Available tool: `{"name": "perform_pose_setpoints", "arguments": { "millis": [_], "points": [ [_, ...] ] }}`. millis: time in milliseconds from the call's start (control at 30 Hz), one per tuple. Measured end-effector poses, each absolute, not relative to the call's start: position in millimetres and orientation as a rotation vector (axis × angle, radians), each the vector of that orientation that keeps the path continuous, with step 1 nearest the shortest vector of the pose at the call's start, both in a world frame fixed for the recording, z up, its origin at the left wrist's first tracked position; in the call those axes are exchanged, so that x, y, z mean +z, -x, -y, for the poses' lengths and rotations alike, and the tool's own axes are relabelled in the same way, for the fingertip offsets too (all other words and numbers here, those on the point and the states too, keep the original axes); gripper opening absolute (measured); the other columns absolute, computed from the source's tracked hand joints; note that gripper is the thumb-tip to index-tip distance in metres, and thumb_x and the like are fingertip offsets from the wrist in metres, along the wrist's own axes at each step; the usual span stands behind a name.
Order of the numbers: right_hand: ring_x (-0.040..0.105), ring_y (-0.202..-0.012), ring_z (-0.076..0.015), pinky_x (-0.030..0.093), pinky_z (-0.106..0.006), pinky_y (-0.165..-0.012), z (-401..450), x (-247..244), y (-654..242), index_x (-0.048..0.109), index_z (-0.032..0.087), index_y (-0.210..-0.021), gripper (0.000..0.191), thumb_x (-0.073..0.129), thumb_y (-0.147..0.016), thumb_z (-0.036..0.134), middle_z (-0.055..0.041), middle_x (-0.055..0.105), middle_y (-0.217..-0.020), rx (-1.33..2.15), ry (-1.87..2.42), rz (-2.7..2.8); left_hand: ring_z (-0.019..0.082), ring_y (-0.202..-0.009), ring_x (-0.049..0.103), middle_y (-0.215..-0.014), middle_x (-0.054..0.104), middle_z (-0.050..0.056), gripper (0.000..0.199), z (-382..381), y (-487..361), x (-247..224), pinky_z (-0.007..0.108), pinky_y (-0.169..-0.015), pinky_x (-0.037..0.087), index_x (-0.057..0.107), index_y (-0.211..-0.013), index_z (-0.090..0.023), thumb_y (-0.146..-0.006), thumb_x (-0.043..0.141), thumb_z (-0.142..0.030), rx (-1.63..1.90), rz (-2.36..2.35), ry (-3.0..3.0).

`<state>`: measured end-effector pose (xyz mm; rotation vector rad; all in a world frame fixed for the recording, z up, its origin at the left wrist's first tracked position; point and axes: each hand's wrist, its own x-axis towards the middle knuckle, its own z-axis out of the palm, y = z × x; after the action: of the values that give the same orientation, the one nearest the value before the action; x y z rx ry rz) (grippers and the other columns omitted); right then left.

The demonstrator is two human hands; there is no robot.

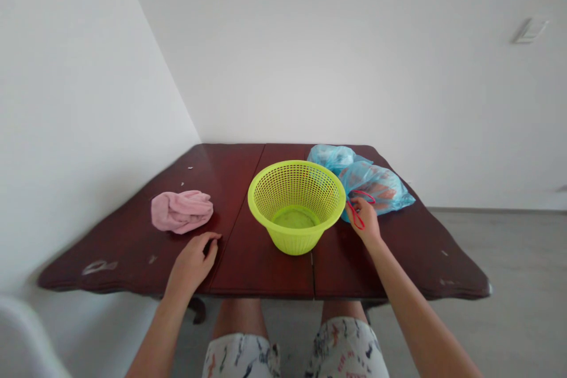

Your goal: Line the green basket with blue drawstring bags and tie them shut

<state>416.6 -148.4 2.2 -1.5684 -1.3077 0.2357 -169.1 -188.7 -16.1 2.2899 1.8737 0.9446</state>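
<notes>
My right hand is closed on the red drawstring of a translucent blue plastic bag, right beside a basket. Reddish-brown contents show through the bag, though I cannot make out what they are. The lime-green plastic basket stands upright between my hands, with nothing visible inside. On the table's near left part rests my left hand, its fingers loosely bent, thumb apart and nothing held. Just beyond it lies a crumpled pink cloth.
A second blue plastic bag lies behind the first, partly hidden by the basket. Everything stands on a dark red wooden table with worn patches, set against a white wall. A white curved object shows at bottom left.
</notes>
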Motion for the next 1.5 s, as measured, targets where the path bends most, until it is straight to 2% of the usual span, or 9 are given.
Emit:
{"name": "perform_pose_setpoints", "arguments": {
  "millis": [200,400,567,800,1000,1133,1267,1367,1500],
  "points": [
    [0.06,-0.075,-0.0228,0.051,-0.038,-0.073,173.4,15.3,-412.4,0.058,0.029,-0.084,0.045,0.077,-0.099,0.067,-0.0037,0.068,-0.084,0.086,1.485,1.279,0.037,-0.123,0.085,-0.13,0.09,0.012,0.034,190.0,167.8,-14.8,0.052,-0.117,0.066,0.079,-0.121,-0.028,-0.112,0.053,-0.048,0.908,-1.89,-2.257],
    [0.064,-0.082,-0.0218,0.056,-0.036,-0.078,225.8,21.8,-408.5,0.058,0.028,-0.09,0.035,0.075,-0.107,0.053,-0.0035,0.072,-0.094,0.025,1.42,1.187,0.035,-0.121,0.085,-0.129,0.09,0.012,0.033,190.9,166.7,-12.0,0.049,-0.116,0.065,0.079,-0.122,-0.027,-0.112,0.055,-0.047,0.919,-1.879,-2.279],
    [0.07,-0.086,-0.0236,0.058,-0.039,-0.081,263.2,17.4,-401.9,0.069,0.025,-0.113,0.03,0.081,-0.104,0.051,-0.007,0.076,-0.103,-0.035,1.42,1.049,0.034,-0.117,0.086,-0.127,0.09,0.011,0.032,193.2,164.8,-8.5,0.046,-0.108,0.067,0.079,-0.122,-0.028,-0.112,0.055,-0.047,0.912,-1.888,-2.277],
    [0.075,-0.09,-0.0255,0.062,-0.041,-0.083,294.8,0.1,-397.4,0.071,0.023,-0.151,0.061,0.084,-0.1,0.051,-0.0066,0.076,-0.108,0.106,1.445,0.953,0.034,-0.117,0.086,-0.126,0.09,0.012,0.032,192.3,162.9,-8.3,0.045,-0.106,0.068,0.079,-0.12,-0.027,-0.111,0.054,-0.046,0.928,-1.887,-2.255],
    [0.068,-0.081,-0.0279,0.058,-0.046,-0.079,318.3,-14.3,-401.3,0.078,0.022,-0.141,0.062,0.081,-0.1,0.068,-0.0092,0.073,-0.107,0.058,1.732,1.126,0.036,-0.123,0.085,-0.13,0.09,0.013,0.033,192.5,163.2,-6.9,0.049,-0.113,0.065,0.078,-0.12,-0.027,-0.112,0.052,-0.047,0.893,-1.875,-2.254],
    [0.07,-0.105,-0.0395,0.056,-0.053,-0.091,336.4,-8.3,-400.3,0.083,0.026,-0.118,0.054,0.07,-0.107,0.076,-0.0166,0.07,-0.116,-0.218,1.884,1.324,0.036,-0.122,0.084,-0.13,0.09,0.013,0.034,193.6,162.4,-6.3,0.048,-0.111,0.065,0.078,-0.122,-0.026,-0.113,0.052,-0.047,0.889,-1.886,-2.248],
    [0.071,-0.119,-0.0447,0.051,-0.059,-0.102,343.1,-2.3,-400.1,0.073,0.028,-0.088,0.052,0.063,-0.112,0.073,-0.0183,0.079,-0.129,-0.312,1.866,1.408,0.034,-0.117,0.085,-0.129,0.09,0.012,0.034,194.5,160.4,-5.3,0.044,-0.103,0.066,0.079,-0.122,-0.026,-0.112,0.053,-0.047,0.903,-1.898,-2.237],
    [0.079,-0.099,-0.038,0.056,-0.053,-0.093,341.8,-5.4,-401.5,0.067,0.029,-0.091,0.051,0.064,-0.111,0.076,-0.0129,0.085,-0.106,-0.002,1.781,1.387,0.033,-0.111,0.085,-0.128,0.09,0.012,0.034,196.0,158.6,-3.1,0.042,-0.095,0.066,0.08,-0.121,-0.026,-0.112,0.054,-0.046,0.907,-1.919,-2.224],
    [0.072,-0.06,-0.0265,0.057,-0.04,-0.063,338.3,-13.0,-402.3,0.069,0.029,-0.121,0.052,0.064,-0.112,0.08,-0.0073,0.083,-0.089,0.46,1.632,1.191,0.032,-0.111,0.086,-0.129,0.091,0.01,0.033,200.5,157.3,0.9,0.04,-0.089,0.066,0.08,-0.121,-0.027,-0.112,0.054,-0.045,0.952,-1.912,-2.222]
  ]
}}
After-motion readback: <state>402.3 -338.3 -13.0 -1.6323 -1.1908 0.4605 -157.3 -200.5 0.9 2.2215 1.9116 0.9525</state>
